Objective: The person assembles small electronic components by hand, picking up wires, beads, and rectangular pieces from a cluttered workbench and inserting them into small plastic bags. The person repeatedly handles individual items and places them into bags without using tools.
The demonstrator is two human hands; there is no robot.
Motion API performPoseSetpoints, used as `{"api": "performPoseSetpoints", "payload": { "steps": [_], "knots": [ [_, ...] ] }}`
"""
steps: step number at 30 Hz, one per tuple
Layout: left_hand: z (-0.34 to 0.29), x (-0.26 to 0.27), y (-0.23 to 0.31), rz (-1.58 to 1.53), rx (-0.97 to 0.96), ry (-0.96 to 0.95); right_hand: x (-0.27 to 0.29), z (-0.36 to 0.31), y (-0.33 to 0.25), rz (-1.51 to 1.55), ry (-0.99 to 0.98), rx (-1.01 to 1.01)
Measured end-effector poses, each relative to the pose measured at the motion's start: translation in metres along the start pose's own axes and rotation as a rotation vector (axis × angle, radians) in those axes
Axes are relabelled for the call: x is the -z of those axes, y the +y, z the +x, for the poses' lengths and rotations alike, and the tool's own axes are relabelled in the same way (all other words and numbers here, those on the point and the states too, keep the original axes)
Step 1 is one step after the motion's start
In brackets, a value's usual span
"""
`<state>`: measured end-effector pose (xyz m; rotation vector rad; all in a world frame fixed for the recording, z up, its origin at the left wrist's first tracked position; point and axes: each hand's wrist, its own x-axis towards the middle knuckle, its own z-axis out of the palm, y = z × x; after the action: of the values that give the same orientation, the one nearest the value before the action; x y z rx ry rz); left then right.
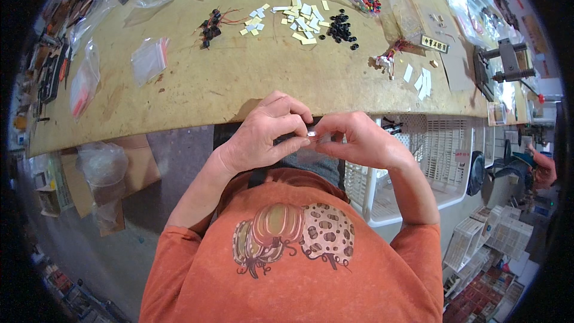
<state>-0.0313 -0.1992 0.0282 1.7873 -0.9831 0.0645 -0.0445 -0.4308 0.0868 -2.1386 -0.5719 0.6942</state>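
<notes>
I pinch a tiny pale chip point(311, 134) between the fingers of my left hand point(263, 137) and right hand point(359, 140), closed on it just below the counter point(227, 78) edge. It seems light, stiff, slippery; best held by its edges.

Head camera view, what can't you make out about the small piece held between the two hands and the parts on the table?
- Small pale piece: too small to tell its kind; the left hand and right hand cover most of it.
- Black parts on the table: too small to tell their shape.
- Clear bags: contents blurred.
- White crate: inside partly hidden by the right forearm.
</notes>
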Motion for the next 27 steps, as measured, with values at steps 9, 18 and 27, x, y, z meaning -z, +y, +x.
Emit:
{"api": "performPoseSetpoints", "payload": {
  "steps": [9,18,27],
  "knots": [
    [-0.005,-0.008,0.000,-0.098,-0.084,0.011,-0.006,0.003,0.003,0.047,-0.016,0.104],
    [-0.004,-0.005,-0.002,-0.094,-0.105,-0.069,0.003,0.003,-0.003,-0.007,-0.132,0.016],
    [-0.005,0.000,-0.004,-0.079,0.048,-0.080,-0.002,0.003,0.007,-0.009,-0.022,0.088]
  ]
}}
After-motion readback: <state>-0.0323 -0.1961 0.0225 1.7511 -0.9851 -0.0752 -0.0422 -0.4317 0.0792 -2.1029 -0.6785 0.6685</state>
